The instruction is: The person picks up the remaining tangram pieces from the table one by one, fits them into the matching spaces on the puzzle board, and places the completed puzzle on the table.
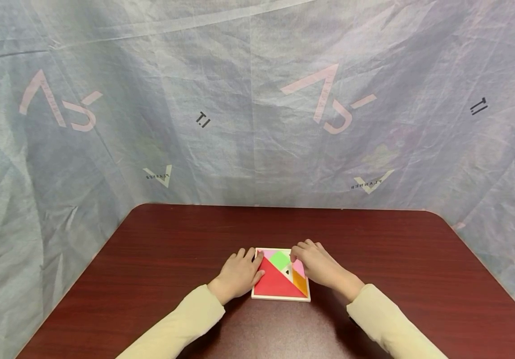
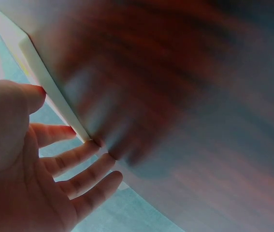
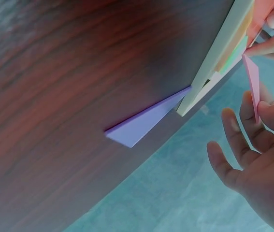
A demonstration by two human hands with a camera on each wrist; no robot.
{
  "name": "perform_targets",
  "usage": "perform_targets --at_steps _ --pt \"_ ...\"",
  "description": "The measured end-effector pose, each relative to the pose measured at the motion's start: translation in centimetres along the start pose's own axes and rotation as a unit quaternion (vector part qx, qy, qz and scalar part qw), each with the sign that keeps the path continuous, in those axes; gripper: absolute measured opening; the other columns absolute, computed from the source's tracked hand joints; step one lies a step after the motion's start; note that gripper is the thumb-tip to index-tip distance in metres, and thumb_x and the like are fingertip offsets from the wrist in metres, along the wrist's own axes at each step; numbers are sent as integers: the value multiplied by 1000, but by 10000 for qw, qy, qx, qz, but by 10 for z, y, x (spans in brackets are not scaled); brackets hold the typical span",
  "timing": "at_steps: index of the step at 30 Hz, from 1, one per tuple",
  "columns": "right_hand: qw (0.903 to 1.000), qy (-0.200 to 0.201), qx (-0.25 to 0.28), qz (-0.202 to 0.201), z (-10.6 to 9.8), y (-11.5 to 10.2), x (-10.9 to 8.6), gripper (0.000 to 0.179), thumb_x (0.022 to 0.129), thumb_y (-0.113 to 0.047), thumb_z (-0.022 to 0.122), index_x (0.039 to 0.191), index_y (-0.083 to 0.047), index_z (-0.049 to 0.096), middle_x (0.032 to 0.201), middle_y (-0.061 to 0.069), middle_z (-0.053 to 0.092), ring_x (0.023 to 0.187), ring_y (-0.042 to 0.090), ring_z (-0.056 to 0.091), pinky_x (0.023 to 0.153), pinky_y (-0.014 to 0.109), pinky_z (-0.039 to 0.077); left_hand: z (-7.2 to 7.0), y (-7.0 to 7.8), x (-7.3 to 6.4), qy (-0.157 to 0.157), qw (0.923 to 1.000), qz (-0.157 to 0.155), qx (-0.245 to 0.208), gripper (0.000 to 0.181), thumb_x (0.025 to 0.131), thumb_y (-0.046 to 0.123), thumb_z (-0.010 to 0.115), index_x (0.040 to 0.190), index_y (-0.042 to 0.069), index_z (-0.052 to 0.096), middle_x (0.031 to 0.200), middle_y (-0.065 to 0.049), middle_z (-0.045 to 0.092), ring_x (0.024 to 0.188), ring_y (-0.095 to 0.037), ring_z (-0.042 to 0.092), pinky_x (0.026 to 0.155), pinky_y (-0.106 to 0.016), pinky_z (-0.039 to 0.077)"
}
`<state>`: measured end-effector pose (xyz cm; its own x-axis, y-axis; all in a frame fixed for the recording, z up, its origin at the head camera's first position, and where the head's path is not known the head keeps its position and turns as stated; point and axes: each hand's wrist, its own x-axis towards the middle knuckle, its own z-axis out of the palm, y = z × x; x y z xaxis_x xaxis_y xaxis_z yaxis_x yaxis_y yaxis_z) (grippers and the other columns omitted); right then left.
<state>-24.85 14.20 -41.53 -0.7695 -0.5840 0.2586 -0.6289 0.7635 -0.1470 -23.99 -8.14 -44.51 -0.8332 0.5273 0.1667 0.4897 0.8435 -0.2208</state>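
A square tangram tray (image 1: 280, 298) with a pale rim lies on the table. In it are a large red triangle (image 1: 275, 283), a green piece (image 1: 280, 260) and an orange piece (image 1: 300, 283). My left hand (image 1: 238, 274) rests on the tray's left side, its fingers spread and thumb over the red triangle. Above the tray's right part, my right hand (image 1: 317, 262) pinches a thin pink tangram piece (image 3: 252, 79) between thumb and fingers. A purple tangram piece (image 3: 144, 121) lies beside the tray in the right wrist view; the right hand hides it in the head view.
The dark red wooden table (image 1: 172, 239) extends around the tray. Grey printed cloth (image 1: 248, 99) hangs behind the table and along both sides. A bare pale patch of tray floor with a dark mark (image 1: 287, 272) shows between pieces.
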Motion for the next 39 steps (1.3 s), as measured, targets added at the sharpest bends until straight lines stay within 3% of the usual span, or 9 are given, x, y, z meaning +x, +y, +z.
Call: perform_targets --at_steps 10,39 --pt "9994 -281 191 89 1 -9 6 24 72 9 64 84 -12 62 84 -1 60 82 16 48 71 34 38 -1 0 0 -17 10000 12 34 48 92 43 47 128 13 52 118 -9 51 99 -24 50 79 -35 47" --pt "9986 -376 377 5 11 -14 17 21 76 9 58 82 -11 62 84 1 62 81 16 48 72 35 38 -1 0 1 39 9999 26 99 48 92 44 46 129 14 52 118 -8 51 99 -24 51 78 -35 47"
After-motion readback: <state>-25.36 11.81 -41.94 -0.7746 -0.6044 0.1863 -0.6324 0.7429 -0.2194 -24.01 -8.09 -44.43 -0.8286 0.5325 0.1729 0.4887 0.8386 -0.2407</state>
